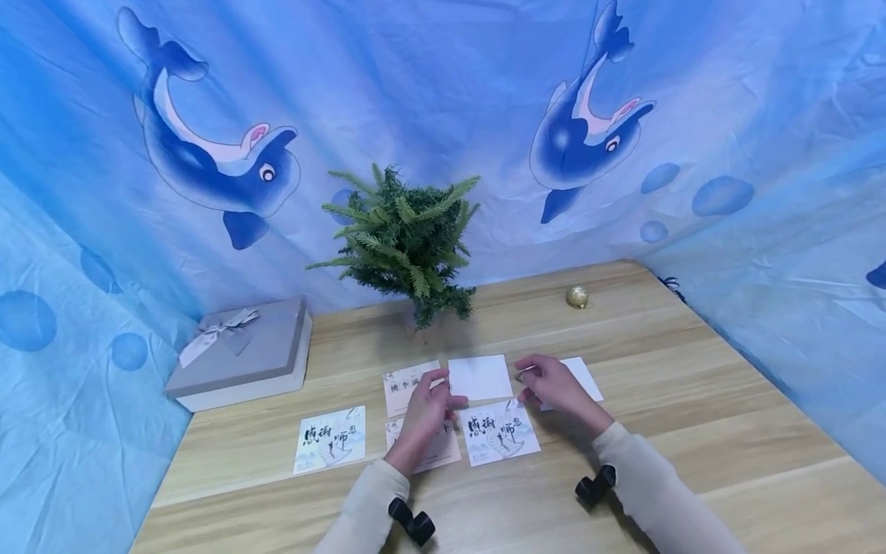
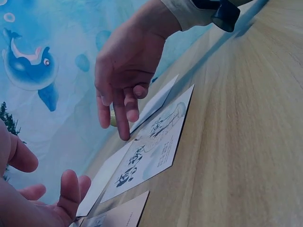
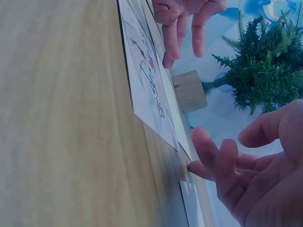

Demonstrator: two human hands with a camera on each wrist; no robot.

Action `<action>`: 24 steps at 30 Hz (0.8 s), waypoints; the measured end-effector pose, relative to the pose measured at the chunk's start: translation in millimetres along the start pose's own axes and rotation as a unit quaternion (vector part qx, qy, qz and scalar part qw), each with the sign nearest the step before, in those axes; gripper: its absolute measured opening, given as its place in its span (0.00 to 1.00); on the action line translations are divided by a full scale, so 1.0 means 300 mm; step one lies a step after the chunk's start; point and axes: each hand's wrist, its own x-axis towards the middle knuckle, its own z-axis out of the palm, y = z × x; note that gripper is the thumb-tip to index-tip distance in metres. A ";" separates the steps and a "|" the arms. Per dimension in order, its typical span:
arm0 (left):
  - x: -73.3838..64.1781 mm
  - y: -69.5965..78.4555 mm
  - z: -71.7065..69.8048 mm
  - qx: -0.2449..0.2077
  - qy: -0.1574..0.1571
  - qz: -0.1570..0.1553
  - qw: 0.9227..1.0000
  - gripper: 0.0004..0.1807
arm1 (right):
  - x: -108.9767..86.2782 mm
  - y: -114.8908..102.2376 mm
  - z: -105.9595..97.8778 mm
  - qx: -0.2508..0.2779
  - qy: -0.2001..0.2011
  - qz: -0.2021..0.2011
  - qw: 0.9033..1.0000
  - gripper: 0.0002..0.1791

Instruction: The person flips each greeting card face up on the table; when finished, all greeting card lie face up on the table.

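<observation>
Head view, lower centre: left hand (image 1: 428, 405) and right hand (image 1: 557, 385) (empty, fingers apart) flank a blank card (image 1: 481, 377), best nudged lightly.

A tree (image 1: 408, 235) stands between box (image 1: 238, 350) and bauble (image 1: 577, 297)

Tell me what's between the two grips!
In the head view, a blank card lies between the left grip and right grip, a lettered card just below.
</observation>
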 end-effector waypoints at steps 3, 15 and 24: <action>-0.003 0.004 -0.001 -0.002 0.000 -0.002 1.000 0.24 | -0.003 0.002 -0.002 0.014 -0.006 0.006 1.000 0.17; 0.008 -0.005 0.000 -0.005 -0.001 0.000 1.000 0.23 | 0.004 0.026 0.005 0.036 -0.013 -0.017 0.999 0.17; 0.005 -0.003 -0.006 -0.042 0.034 0.038 0.998 0.20 | 0.012 0.043 0.000 0.013 0.018 -0.054 0.998 0.14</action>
